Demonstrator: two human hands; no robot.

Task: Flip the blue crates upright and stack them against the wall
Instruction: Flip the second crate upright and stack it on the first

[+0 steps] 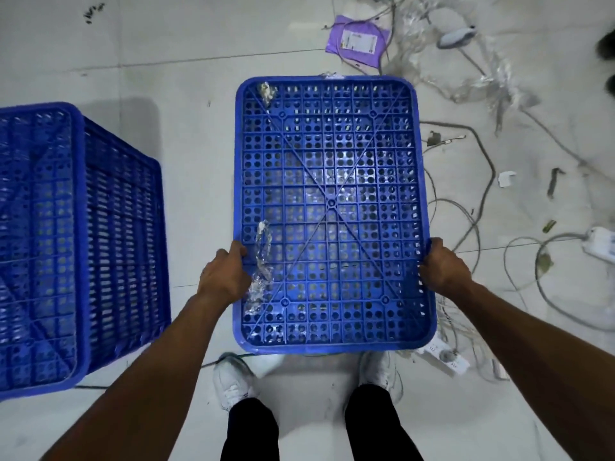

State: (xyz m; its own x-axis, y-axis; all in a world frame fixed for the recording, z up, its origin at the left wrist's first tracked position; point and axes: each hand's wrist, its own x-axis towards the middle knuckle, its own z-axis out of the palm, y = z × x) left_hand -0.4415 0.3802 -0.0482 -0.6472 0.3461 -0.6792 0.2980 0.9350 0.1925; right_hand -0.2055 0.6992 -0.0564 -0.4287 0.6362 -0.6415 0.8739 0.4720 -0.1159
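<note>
Showing its perforated grid base, blue crate [332, 207] held by both hands.

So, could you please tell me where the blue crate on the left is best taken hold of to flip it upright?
The left crate lies base up with slatted walls, so I would come from above and set a grip on each long side at the base rim, as the left hand and right hand do on the middle crate.

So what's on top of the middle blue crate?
A long crumpled clear plastic scrap by the left hand, a smaller scrap at the far corner. Under the blue plastic crate is mostly hidden.
</note>
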